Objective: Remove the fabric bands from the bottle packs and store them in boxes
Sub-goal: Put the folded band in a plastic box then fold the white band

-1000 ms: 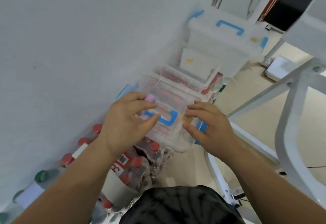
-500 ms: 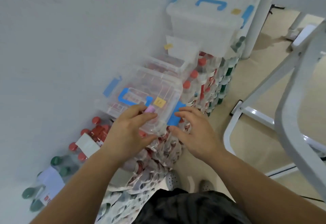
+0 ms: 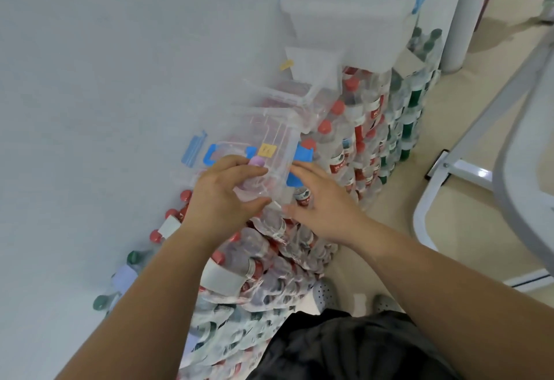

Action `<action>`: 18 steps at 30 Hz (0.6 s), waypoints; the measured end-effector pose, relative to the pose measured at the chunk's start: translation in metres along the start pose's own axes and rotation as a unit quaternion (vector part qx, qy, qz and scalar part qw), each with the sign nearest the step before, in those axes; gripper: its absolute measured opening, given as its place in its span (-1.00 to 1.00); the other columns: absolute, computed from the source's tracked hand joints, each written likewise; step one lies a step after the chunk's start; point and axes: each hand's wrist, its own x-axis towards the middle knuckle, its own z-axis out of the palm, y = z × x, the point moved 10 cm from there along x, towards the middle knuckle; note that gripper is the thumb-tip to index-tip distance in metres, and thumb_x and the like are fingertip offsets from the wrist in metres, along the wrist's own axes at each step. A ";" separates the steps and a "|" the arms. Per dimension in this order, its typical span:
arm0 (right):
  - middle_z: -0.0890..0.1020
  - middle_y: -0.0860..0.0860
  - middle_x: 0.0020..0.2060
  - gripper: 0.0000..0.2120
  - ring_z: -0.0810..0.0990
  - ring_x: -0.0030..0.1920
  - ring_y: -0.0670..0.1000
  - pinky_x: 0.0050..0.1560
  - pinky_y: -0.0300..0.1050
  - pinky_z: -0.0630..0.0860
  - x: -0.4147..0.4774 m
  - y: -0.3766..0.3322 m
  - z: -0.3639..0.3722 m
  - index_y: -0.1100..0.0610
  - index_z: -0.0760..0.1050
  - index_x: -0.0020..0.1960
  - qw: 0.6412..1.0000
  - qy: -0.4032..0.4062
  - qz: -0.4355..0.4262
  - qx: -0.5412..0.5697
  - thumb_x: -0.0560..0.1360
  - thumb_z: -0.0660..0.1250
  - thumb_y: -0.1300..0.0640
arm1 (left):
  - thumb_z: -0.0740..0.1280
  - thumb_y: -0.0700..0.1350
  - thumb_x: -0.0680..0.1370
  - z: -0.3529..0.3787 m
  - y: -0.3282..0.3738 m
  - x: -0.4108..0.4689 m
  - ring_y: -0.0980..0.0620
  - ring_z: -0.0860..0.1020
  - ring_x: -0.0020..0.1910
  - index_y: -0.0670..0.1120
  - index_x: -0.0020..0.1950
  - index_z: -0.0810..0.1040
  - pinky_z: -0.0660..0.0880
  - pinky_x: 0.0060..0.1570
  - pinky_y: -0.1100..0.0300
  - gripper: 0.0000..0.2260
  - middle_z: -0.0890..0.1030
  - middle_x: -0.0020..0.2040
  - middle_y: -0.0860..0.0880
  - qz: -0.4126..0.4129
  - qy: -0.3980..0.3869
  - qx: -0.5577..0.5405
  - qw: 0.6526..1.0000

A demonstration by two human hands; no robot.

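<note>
While the left hand (image 3: 223,197) grasps the near corner of the clear box (image 3: 278,164), its fingers (image 3: 239,167) curl over the lid and the thumb hooks beneath. A small pink piece (image 3: 257,161) is pressed under the index fingertip. The right hand (image 3: 325,209) is released, its fingers (image 3: 302,169) nearly straight, with the tips touching the blue latch (image 3: 302,153) on the box's end. Just beyond the left fingers sit the blue handle (image 3: 211,152) and a yellow sticker (image 3: 266,149). Below both hands lie the bottle packs (image 3: 269,248). A white band (image 3: 221,277) wraps one pack, nearer the person than the left wrist. Compared with half a second ago, the box is tipped more onto its edge, and both hands keep the same places on it.
</note>
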 end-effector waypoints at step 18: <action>0.76 0.03 -0.19 -0.66 0.75 -0.22 -0.03 -0.23 -0.15 0.67 0.006 -0.087 -0.040 -0.09 0.48 0.15 0.911 0.079 0.099 0.393 0.51 0.47 0.23 | 0.66 -0.19 0.27 -0.039 0.017 -0.013 0.10 0.59 -0.05 -0.03 0.08 0.70 0.47 -0.03 0.43 -0.60 0.65 0.10 0.01 0.000 0.062 -0.037 0.997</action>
